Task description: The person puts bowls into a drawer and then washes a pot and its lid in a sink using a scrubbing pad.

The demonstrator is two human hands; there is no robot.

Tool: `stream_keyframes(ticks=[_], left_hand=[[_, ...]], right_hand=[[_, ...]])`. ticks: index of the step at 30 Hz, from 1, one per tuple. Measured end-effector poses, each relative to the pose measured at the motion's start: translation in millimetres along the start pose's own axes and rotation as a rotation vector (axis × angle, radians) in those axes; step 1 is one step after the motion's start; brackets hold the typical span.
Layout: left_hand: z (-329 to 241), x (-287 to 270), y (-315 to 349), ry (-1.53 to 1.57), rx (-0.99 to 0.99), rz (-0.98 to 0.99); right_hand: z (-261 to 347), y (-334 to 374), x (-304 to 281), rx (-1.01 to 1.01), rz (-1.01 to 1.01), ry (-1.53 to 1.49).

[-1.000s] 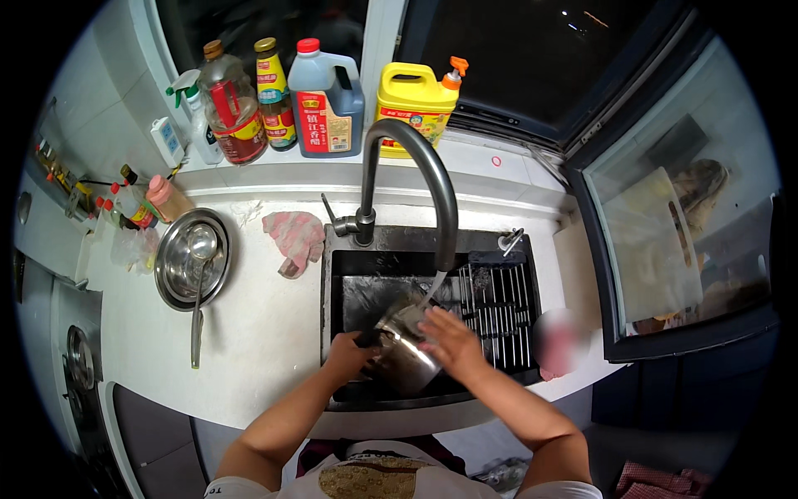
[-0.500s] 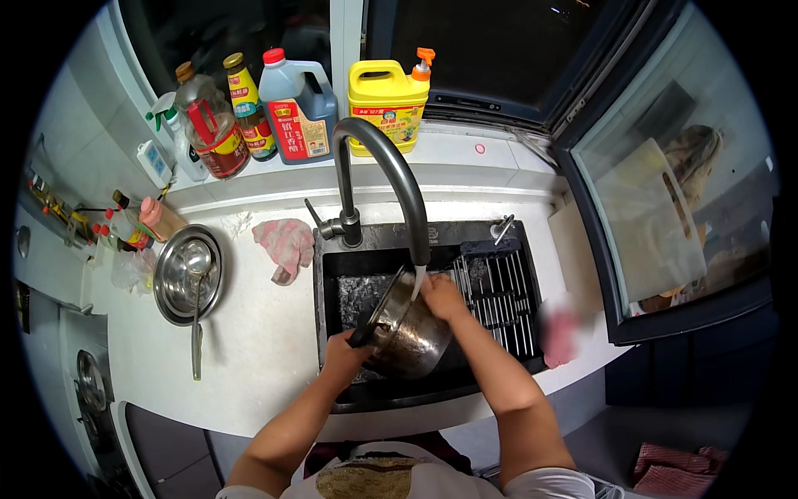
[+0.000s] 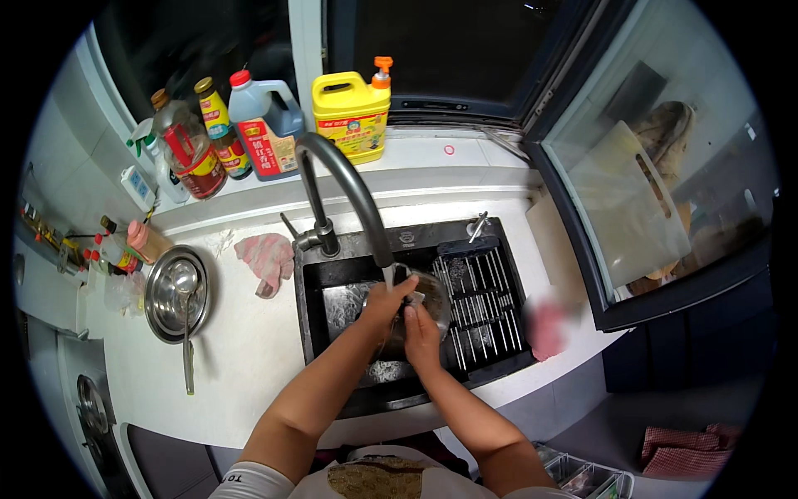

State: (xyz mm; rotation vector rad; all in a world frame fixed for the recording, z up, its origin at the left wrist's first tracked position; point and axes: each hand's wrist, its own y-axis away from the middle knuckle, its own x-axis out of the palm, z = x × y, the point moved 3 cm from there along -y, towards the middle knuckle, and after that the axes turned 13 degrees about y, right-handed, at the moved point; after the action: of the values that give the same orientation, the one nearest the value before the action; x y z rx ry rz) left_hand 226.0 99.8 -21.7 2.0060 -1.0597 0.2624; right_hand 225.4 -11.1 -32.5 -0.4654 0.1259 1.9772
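Gently, pot (image 3: 435,312): I'd rinse all round, within the sink's edges (image 3: 432,233).
Grip: left hand (image 3: 387,304) and right hand (image 3: 421,336) pinching it.

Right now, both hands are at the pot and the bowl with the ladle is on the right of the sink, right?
The side is wrong: in the head view, the bowl with the ladle is left of the sink. The left hand and right hand are at the pot.

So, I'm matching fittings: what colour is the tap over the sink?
Dark grey with a metallic sheen; the tap shows best in the head view.
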Motion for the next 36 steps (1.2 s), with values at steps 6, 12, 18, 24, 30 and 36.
stream_keyframes(ticks=[6, 12, 18, 24, 30, 36], left_hand=[[-19.9, -6.0, 7.6, 0.135, -0.039, -0.147], [-20.0, -59.7, 21.1, 0.316, 0.054, -0.258], [-4.4, -116.2, 22.4, 0.487, 0.034, -0.229], [-21.4, -101.6, 58.9, 0.592, 0.017, -0.177], [10.3, -149.0, 73.0, 0.519, 0.013, -0.117], [25.2, -184.2, 100.8, 0.537, 0.047, -0.002]], right_hand=[[8.5, -10.0, 8.6, -0.254, 0.081, 0.427], [-12.1, 13.3, -13.3, -0.373, 0.109, 0.8], [-76.8, 5.8, -65.6, 0.125, -0.21, 0.315], [-97.8, -31.7, -100.3, 0.104, -0.19, 0.77], [66.8, -3.8, -28.7, -0.574, -0.068, 0.521], [129.6, -47.1, 132.2, -0.76, 0.319, 0.831]])
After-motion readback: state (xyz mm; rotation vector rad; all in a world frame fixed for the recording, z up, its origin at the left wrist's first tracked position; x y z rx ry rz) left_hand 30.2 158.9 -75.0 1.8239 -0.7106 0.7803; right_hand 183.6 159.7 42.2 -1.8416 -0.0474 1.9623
